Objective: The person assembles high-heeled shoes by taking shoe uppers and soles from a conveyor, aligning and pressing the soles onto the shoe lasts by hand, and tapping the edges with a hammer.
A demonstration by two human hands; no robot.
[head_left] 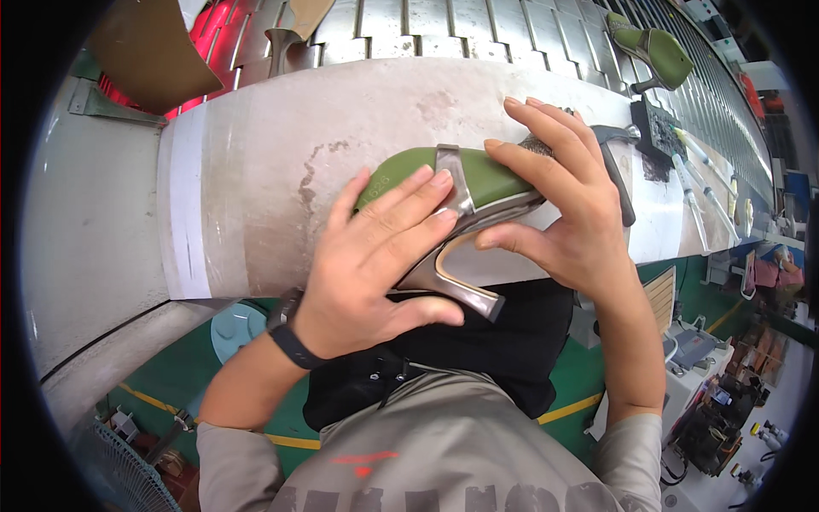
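Note:
A high-heeled shoe on a green shoe last lies on its side on the pale work surface. Its metallic grey strap crosses the last, and the slim heel points toward me. My left hand grips the back part, its long fingers laid over last and strap, the thumb near the heel. Around the front part curves my right hand, thumb on the near side, fingers on the far side. That hand hides most of the toe. Beyond my right hand lies a hammer, its dark handle toward me.
At the right sit a black block and several syringe-like tubes. Another green last with a heeled shoe stands on the slatted metal conveyor behind. At the back left are a brown curved panel and another heel. A blue stool stands below.

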